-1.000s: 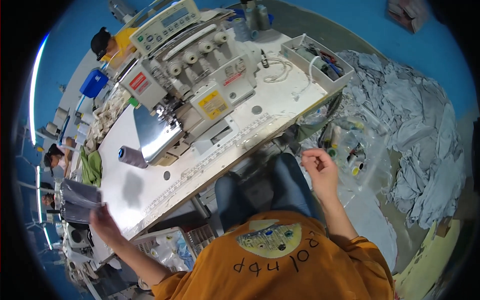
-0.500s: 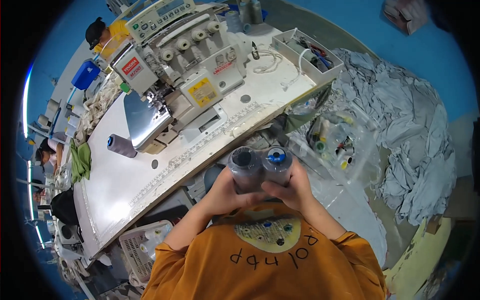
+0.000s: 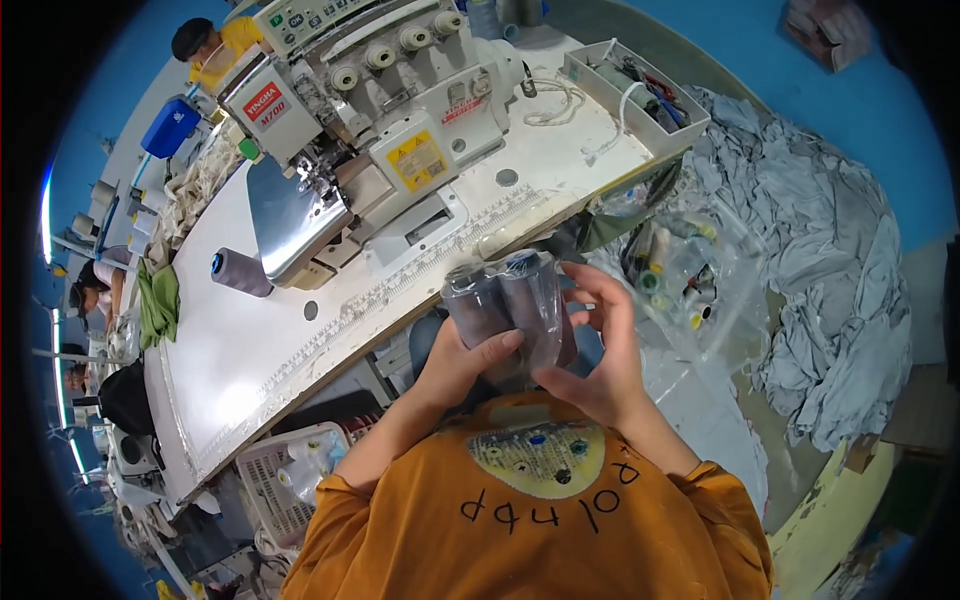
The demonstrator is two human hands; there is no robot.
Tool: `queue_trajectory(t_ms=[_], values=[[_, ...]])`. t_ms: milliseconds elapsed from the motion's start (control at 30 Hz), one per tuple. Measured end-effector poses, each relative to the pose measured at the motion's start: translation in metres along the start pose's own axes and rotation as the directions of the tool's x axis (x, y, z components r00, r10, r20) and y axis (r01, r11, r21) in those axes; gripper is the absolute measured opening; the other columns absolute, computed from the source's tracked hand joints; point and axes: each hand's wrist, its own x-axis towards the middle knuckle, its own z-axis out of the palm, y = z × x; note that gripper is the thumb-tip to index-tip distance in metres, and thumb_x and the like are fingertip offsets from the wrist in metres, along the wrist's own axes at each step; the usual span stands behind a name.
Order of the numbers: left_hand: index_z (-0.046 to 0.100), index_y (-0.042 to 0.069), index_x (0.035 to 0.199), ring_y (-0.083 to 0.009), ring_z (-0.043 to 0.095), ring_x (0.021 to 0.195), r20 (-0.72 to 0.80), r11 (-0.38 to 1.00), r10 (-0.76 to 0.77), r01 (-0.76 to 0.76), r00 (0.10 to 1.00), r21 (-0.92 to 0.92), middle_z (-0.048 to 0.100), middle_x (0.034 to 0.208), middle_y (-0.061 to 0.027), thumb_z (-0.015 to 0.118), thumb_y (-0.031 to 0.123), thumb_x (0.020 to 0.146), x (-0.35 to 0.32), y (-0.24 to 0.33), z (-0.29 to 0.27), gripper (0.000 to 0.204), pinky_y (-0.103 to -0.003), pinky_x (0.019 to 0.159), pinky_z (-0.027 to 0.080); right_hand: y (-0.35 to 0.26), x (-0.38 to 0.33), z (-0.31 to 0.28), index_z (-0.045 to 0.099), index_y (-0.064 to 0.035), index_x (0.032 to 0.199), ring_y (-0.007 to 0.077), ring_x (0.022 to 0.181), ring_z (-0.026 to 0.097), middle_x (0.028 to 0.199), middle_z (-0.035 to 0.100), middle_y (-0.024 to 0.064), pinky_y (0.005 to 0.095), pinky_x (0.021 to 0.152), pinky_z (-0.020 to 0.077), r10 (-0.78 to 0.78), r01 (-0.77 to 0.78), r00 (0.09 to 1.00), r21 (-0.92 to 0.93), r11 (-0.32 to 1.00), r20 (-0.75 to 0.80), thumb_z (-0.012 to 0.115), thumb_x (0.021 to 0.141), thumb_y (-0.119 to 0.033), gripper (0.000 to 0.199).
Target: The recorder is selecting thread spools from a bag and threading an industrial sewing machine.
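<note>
The left grip (image 3: 447,364) is clasping a clear-wrapped pack of two grey thread cones (image 3: 533,305), w/ its thumb lying across the near side, prob. b/c the cones are round and the film is looking slippery. The right grip (image 3: 612,350) is staying opposite: its thumb is touching the pack's lower part, its fingers are bending apart beside the film, so I cannot tell if it is gripping or only steadying. The pack is being held btw. both, in front of the orange shirt (image 3: 520,560), near the edge of the white surface (image 3: 215,350), prob. for good view.

On far left, a green cloth (image 3: 157,300) is lying at the surface's end. Next, a single cone (image 3: 245,274) is lying on its side, maybe b/c so it cannot topple. Below, a plastic basket (image 3: 262,480) is sitting, prob. for quick reach. Then the sewing machine (image 3: 425,160) is occupying the middle. Further right, a tray (image 3: 684,138) is holding tools (image 3: 650,100), its walls prob. stopping them from rolling. Lower, a clear bag (image 3: 740,300) is containing misc. spools (image 3: 652,285), and grey fabric (image 3: 830,250) is spreading in a pile, prob. too bulky for the surface.
</note>
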Motion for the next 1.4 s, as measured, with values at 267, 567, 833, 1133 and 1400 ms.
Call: queue_trajectory(t_ms=[267,567,833,1133,1400], values=[[0.054,-0.002,0.121,-0.0148,0.058,0.102,-0.084,0.986,0.027,-0.013,0.996,0.166,0.062,0.112,-0.0071,0.072,0.023,0.082,0.000,-0.006,-0.006,0.049,-0.029,0.088,0.046,0.008,-0.001,0.002,0.059,0.0019,0.081,0.0189,0.097,0.059,0.125,0.056,0.0174,0.0294,0.080,0.0474,-0.025,0.019,0.989,-0.043,0.999,-0.146,0.059,0.093,-0.016,0.022],[0.050,-0.002,0.125,-0.0189,0.059,0.105,-0.015,0.978,-0.121,0.116,0.993,-0.171,0.060,0.116,-0.0095,0.066,0.032,0.084,0.004,-0.006,-0.011,0.055,-0.033,0.092,0.047,0.002,-0.001,-0.011,0.061,0.0015,0.098,0.0154,0.104,0.053,0.131,0.052,0.0153,0.0288,0.091,0.0409,0.282,-0.253,0.959,0.460,0.851,0.006,0.051,0.097,-0.014,0.019],[0.048,-0.001,0.126,-0.0201,0.059,0.108,-0.017,0.972,-0.111,0.105,0.994,-0.212,0.059,0.118,-0.0110,0.063,0.024,0.085,0.005,-0.012,-0.013,0.051,-0.034,0.092,0.047,-0.011,-0.003,-0.007,0.044,-0.0044,0.135,0.0185,0.111,0.053,0.136,0.041,0.0103,0.0293,0.092,0.0443,0.145,-0.131,0.986,-0.152,0.980,0.086,0.082,0.066,-0.004,0.078],[0.047,0.000,0.126,-0.0217,0.059,0.106,-0.015,0.942,-0.217,0.205,0.976,-0.266,0.059,0.115,-0.0103,0.066,0.019,0.078,0.000,-0.017,-0.021,0.055,-0.035,0.092,0.047,-0.005,0.001,-0.005,0.041,-0.0030,0.136,0.0264,0.116,0.054,0.133,0.047,0.0126,0.0323,0.085,0.0508,-0.056,0.075,0.995,-0.244,0.967,0.084,0.082,0.068,-0.011,0.080],[0.044,0.000,0.128,-0.0191,0.058,0.095,0.006,0.994,-0.102,0.102,0.995,0.040,0.056,0.111,-0.0101,0.074,0.033,0.067,-0.042,0.019,-0.050,0.075,-0.030,0.078,0.048,0.004,-0.002,-0.013,0.037,0.0016,0.137,0.0271,0.095,0.065,0.121,0.057,0.0171,0.0298,0.066,0.0550,0.329,-0.371,0.928,0.491,0.788,0.175,0.068,0.083,-0.028,0.069]])
